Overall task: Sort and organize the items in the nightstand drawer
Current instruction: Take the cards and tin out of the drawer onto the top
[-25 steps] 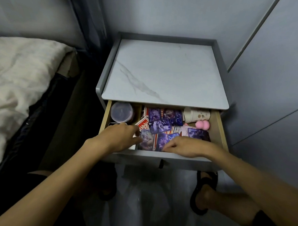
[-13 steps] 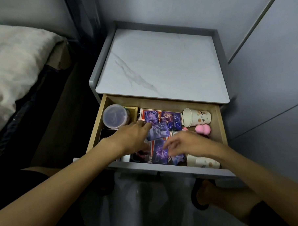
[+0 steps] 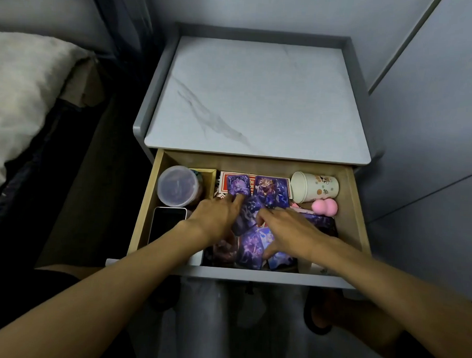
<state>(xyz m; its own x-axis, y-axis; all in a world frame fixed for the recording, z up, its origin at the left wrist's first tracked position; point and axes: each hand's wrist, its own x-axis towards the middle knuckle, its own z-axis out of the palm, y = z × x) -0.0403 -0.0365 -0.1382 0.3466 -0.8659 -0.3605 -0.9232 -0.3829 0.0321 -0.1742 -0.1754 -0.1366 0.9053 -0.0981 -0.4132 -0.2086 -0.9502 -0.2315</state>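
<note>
While the nightstand drawer (image 3: 355,211) stands open, the left hand (image 3: 214,218) lays straight fingers on the purple cards (image 3: 250,250) and the right hand (image 3: 289,232) rests beside it, fingers spread.

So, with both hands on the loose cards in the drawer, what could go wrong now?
The purple cards overlap loosely, so the left hand and right hand may bend or scatter them. The paper cup lies on its side beside the pink sponge; pushed cards might set it rolling.
</note>
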